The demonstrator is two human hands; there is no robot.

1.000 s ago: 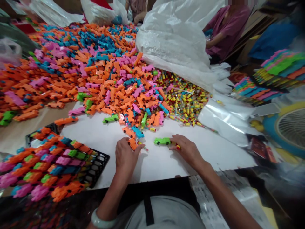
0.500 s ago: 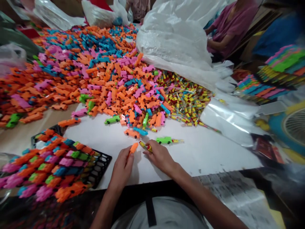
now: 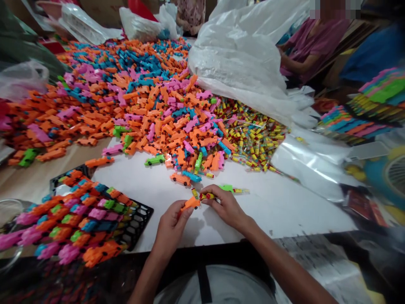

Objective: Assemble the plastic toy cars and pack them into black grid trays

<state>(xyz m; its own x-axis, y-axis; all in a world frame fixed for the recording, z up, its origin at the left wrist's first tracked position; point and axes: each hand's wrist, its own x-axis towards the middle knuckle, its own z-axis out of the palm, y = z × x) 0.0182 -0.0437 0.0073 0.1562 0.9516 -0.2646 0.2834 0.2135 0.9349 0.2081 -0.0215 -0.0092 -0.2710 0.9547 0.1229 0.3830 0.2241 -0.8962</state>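
Observation:
An orange toy car (image 3: 190, 203) is pinched between the thumb and fingers of my left hand (image 3: 172, 223), above the white tabletop sheet (image 3: 152, 181). My right hand (image 3: 226, 207) grips a small yellow-and-red labelled tube (image 3: 207, 196) close to the car's end; whether the two touch I cannot tell. A second yellow tube (image 3: 194, 193) shows just beyond my fingertips. Behind my right hand lies a green toy car (image 3: 226, 188), partly hidden, with a clear-tipped tube (image 3: 241, 191) at its end. An orange car (image 3: 180, 179) and a blue car (image 3: 192, 176) rest just past my hands.
A big heap of toy cars (image 3: 126, 105) covers the back left, beside a pile of yellow tubes (image 3: 253, 139). At left, a black grid tray (image 3: 139, 219) carries rows of cars. A large plastic bag (image 3: 237, 55) stands behind. A person (image 3: 313, 46) sits back right; a fan (image 3: 397, 173) is far right.
My left hand has turned the orange car sideways, its end now near the tube in my right hand. The whole view has shifted slightly.

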